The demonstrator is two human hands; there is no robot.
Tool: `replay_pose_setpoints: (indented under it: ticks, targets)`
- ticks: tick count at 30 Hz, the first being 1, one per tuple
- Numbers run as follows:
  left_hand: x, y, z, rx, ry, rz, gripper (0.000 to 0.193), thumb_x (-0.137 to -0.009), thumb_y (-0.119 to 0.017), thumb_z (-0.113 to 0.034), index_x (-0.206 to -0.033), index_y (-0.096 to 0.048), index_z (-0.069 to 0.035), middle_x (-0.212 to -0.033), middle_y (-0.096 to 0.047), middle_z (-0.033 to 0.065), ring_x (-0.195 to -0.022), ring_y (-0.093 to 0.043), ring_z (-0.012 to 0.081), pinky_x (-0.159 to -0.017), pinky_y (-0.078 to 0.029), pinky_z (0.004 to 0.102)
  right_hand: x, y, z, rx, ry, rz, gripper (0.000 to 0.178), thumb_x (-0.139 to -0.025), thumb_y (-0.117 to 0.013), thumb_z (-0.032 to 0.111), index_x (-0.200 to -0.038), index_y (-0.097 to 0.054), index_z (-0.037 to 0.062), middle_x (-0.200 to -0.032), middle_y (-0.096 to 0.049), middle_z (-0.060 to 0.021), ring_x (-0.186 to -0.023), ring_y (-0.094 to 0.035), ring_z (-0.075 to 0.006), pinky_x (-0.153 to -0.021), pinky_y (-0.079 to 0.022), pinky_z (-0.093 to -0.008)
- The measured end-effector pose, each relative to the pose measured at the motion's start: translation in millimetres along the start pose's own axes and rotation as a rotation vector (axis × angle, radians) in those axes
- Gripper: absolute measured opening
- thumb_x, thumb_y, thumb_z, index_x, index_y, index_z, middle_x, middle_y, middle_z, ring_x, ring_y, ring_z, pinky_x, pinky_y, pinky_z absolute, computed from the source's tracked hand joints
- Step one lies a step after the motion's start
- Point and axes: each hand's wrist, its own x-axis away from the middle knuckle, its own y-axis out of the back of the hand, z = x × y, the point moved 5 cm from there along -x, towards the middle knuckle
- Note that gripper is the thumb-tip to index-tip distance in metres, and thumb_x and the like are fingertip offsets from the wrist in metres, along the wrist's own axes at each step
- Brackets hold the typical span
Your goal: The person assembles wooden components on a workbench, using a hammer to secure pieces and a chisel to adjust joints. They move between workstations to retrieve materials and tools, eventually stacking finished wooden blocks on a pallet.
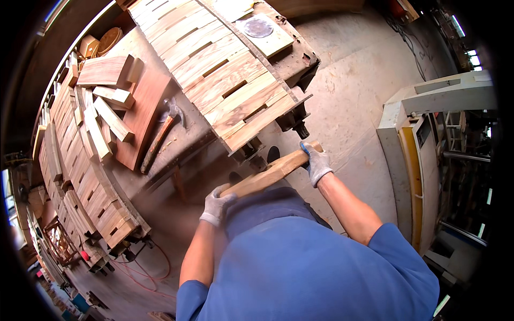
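A thick wooden board (pixel 270 175) is held across the front of my body, its right end higher in the picture than its left. My left hand (pixel 218 205), in a pale work glove, is closed round the board's left end. At the other end my right hand (pixel 318 161), in a grey glove with blue on the fingers, grips the wood. Just beyond the board lies the near end of a long row of slotted wooden pieces (pixel 235 88) on a metal-edged stand.
A hammer (pixel 160 134) lies on the bench left of the row, beside a reddish board (pixel 143 115) and loose wood offcuts (pixel 110 120). Another slotted wood row (pixel 88 176) stands far left. A grey machine frame (pixel 396 123) is at right. Red cable (pixel 160 273) trails on the floor.
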Motion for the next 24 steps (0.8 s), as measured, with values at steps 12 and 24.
replay_pose_setpoints:
  ticks: [12,24]
  targets:
    - [-2,24,0,0.167,-0.021,-0.032,0.059,-0.085,-0.082,-0.002,-0.139,-0.059,0.007,-0.112,-0.069,0.0173,-0.089,-0.070,0.0253,-0.080,-0.062,0.0379,-6,-22,-6,-0.081,-0.096,0.122,0.058,-0.086,-0.090,0.019,-0.126,-0.055,-0.0031,-0.112,-0.063,-0.0162,-0.091,-0.071,-0.0310,-0.079,-0.068,-0.0494]
    - [-33,46,-3,-0.027,-0.199,-0.054,0.052,-0.092,-0.078,-0.002,-0.140,-0.060,0.007,-0.113,-0.072,0.0148,-0.087,-0.072,0.0199,-0.080,-0.062,0.0318,3,-20,13,0.183,-0.116,0.114,0.051,-0.091,-0.084,0.040,-0.121,-0.062,0.0042,-0.106,-0.068,-0.0099,-0.089,-0.072,-0.0245,-0.075,-0.066,-0.0417]
